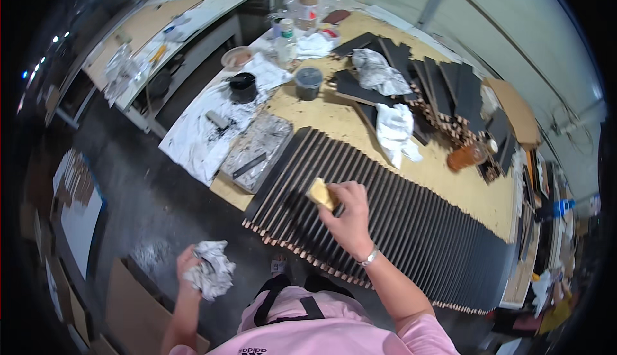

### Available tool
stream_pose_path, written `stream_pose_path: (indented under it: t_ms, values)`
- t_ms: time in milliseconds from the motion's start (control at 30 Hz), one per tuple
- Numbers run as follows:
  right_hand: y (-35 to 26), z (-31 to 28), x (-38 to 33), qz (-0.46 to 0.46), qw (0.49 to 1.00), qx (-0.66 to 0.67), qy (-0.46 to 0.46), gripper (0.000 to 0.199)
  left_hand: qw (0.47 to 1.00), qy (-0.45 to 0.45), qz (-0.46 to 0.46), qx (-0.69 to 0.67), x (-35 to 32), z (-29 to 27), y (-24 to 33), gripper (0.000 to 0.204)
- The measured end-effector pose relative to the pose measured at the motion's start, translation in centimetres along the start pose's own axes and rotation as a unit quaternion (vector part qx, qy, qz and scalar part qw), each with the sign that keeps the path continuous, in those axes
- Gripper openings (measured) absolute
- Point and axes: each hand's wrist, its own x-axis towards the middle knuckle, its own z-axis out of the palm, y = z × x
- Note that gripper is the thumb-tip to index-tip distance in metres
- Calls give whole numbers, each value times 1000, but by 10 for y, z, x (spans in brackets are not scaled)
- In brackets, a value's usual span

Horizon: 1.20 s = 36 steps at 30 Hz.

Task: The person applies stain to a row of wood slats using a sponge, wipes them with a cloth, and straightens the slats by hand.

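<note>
Figure: staining of a row of dark slats (385,226), seen from the head camera. The right hand (350,217) is closed, fingers curled, around a small yellow sponge (321,193), which is pressed onto the slats near their 9 o'clock end. The left hand (193,271) is held below the tabletop (334,120) edge, at about 7 o'clock in the frame, clenched on a crumpled, stained rag (211,270).

Risks, as judged: the slats are laid edge to edge and overhang the near edge of the tabletop, so a hard or slanted stroke could push one out of line or tip it toward the floor. An overloaded sponge could leave pooling in the grooves between slats, or drips onto the floor. The pale, uncoated slat ends along the near edge could be smeared if the stroke is carried too far. The sleeve or wrist could be dragged across coated surfaces that may be wet.

Appearance of the work: the slats are long, narrow and black-faced, ribbed in parallel, the row running from about 9 o'clock to 4 o'clock. At 10 o'clock from the sponge a foil-lined tray (257,149) is seen; at 12 o'clock, a dark cup (308,82); at 1 o'clock, white cloths (395,130) and further dark boards (450,88).
</note>
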Motion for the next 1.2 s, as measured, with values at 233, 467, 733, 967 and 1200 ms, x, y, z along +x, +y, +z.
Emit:
stream_pose_path:
  t_ms: [233, 467, 733, 967, 1200]
  values:
    - [-22, 77, 4, -134, 973, 58, -179, 42, 998, 56, 41, -1, -45, 27, -89, 16]
    - [-23, 108, 4, -167, 961, 13, -218, 42, 991, 52, 35, 121, -37, 43, -80, 8]
    - [9, 87, 59, -95, 991, -51, -78, 34, 961, 68, 83, 256, -42, 24, -97, 16]
    - [22, 89, 78, -101, 980, -69, -156, 32, 970, 75, 70, 219, -50, 12, -106, 17]
    - [84, 92, 139, -74, 990, -121, -13, 26, 974, 92, 53, 200, -62, -2, -113, 22]
